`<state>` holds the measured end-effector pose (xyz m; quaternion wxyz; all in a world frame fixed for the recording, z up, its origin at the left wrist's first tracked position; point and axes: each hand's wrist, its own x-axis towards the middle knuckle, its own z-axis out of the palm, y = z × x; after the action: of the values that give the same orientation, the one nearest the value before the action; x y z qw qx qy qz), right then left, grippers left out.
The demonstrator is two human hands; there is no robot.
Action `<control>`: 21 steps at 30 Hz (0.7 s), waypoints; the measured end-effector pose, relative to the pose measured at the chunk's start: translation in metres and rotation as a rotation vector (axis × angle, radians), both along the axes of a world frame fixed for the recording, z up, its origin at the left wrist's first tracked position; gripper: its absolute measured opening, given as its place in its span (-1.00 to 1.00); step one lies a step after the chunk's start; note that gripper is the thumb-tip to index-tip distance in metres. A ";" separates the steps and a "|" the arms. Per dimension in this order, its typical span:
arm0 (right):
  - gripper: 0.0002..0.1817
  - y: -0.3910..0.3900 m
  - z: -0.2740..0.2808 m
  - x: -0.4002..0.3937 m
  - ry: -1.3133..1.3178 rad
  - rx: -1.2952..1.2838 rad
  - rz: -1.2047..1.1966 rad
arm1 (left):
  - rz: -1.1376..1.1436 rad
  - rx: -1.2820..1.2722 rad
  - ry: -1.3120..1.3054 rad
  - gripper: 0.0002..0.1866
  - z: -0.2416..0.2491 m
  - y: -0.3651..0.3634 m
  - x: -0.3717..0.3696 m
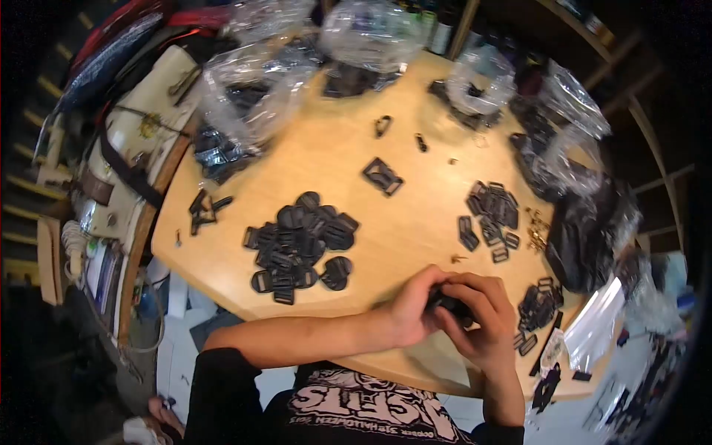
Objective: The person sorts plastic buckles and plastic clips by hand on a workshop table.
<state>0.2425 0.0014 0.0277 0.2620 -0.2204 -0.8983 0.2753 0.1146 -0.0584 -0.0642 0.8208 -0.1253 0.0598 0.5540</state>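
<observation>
Near the front edge of the wooden table, my left hand (pixel 417 308) and my right hand (pixel 482 315) meet around a small black part (pixel 452 305). Fingers of both hands are closed on it and cover much of it, so its shape is unclear. Left of my hands lies a large pile of black buckles (pixel 297 241). Beyond them, towards the right, is a smaller group of black buckles (pixel 493 211). A further heap of black pieces (pixel 540 304) lies just right of my right hand. One black buckle (pixel 383 176) lies alone around mid-table.
Clear plastic bags with black parts (pixel 256 93) stand along the back of the table (pixel 415 222). A black bag (pixel 586 241) and brass-coloured bits (pixel 538 231) are at the right. A white sewing machine (pixel 152 111) stands at the left.
</observation>
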 end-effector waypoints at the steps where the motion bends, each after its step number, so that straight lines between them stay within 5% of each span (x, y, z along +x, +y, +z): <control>1: -0.62 -0.001 0.000 0.001 -0.004 -0.015 -0.031 | -0.012 -0.007 0.032 -0.66 0.007 0.001 -0.001; 11: -0.67 -0.004 0.000 0.001 -0.038 -0.084 -0.117 | -0.035 -0.027 0.130 -0.63 0.020 0.002 -0.004; 14: -0.70 0.011 0.012 -0.002 0.148 -0.109 -0.140 | -0.034 -0.033 0.243 -0.55 0.027 0.007 -0.002; 18: -0.81 0.065 0.046 -0.043 -0.051 -0.028 -0.167 | -0.066 0.088 0.301 -0.63 0.030 0.009 -0.007; 21: -0.81 0.109 0.022 -0.096 -0.123 -0.022 -0.113 | -0.058 0.074 0.424 -0.66 0.031 0.008 -0.007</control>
<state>0.1462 0.1108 0.0496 0.2192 -0.2900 -0.8958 0.2558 0.1080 -0.0504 -0.0337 0.8095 0.0260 0.2141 0.5460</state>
